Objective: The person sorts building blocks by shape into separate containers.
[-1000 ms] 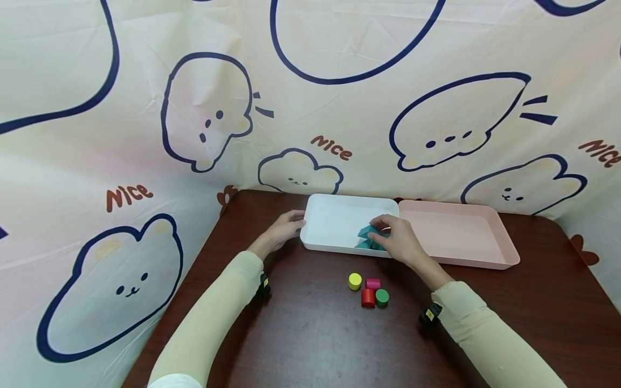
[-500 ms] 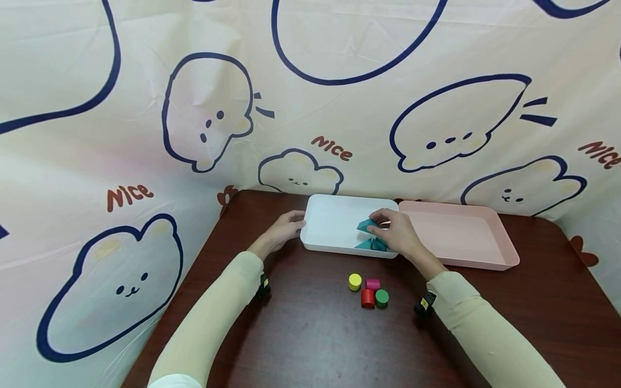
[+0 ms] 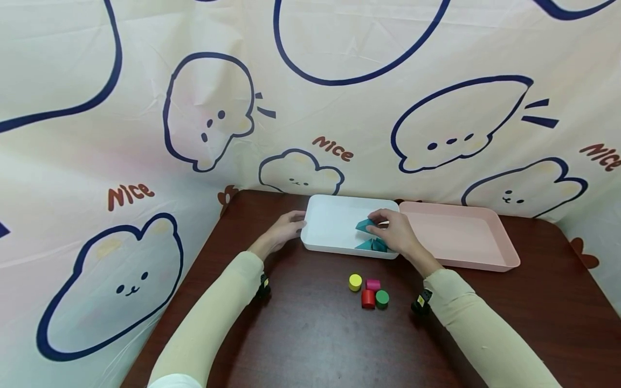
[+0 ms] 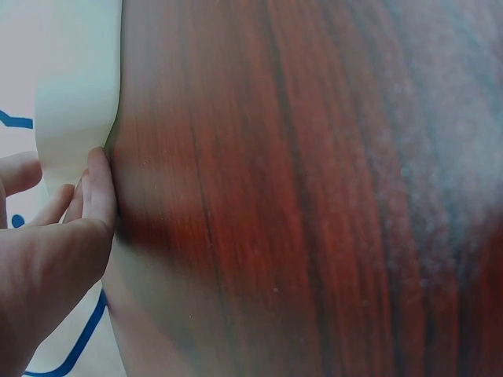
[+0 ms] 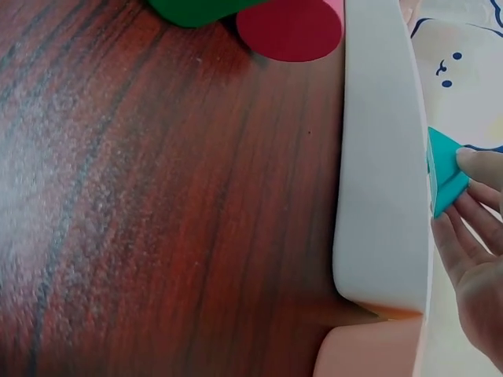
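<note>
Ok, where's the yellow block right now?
In the head view, the yellow cylinder sits on the table just left of the magenta cylinder, on the near side of the white tray.

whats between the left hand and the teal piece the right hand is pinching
The head view shows only the white tray between the left hand and the teal piece: its left rim, then a bare stretch of its floor.

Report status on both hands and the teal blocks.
Right hand pinches teal block over white tray. Left hand at tray's left edge. Other teal blocks in tray. Nothing seen blocking right hand.
</note>
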`<state>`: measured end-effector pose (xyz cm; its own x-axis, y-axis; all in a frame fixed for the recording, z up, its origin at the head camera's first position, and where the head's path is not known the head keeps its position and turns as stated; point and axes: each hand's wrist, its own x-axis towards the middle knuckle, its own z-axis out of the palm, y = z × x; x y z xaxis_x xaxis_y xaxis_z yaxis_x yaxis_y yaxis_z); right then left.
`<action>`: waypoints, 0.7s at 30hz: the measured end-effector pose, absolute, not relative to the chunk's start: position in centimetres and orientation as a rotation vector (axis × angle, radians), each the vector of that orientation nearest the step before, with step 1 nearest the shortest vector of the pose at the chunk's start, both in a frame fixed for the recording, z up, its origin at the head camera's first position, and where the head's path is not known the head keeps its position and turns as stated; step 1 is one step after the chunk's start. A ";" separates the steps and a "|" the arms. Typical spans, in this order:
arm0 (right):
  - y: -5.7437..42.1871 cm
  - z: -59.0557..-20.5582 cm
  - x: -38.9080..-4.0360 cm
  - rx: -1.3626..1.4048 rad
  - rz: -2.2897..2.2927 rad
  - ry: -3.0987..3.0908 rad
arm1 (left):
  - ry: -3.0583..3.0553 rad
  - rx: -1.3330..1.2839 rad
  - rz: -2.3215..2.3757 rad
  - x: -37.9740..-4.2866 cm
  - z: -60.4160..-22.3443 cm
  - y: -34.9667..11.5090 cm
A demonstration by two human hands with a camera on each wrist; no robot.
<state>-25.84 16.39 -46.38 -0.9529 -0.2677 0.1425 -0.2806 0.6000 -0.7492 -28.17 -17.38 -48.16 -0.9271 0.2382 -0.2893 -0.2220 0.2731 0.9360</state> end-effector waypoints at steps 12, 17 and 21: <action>16.6 -47.7 -26.0 0.476 1.304 -2.815 | 2.179 0.010 1.694 -28.2 -48.2 -17.4; 16.5 -48.0 -26.0 0.464 1.297 -2.820 | 2.177 0.001 1.694 -28.2 -48.2 -17.4; 16.4 -48.1 -25.9 0.468 1.282 -2.827 | 2.180 -0.006 1.692 -28.3 -48.3 -17.3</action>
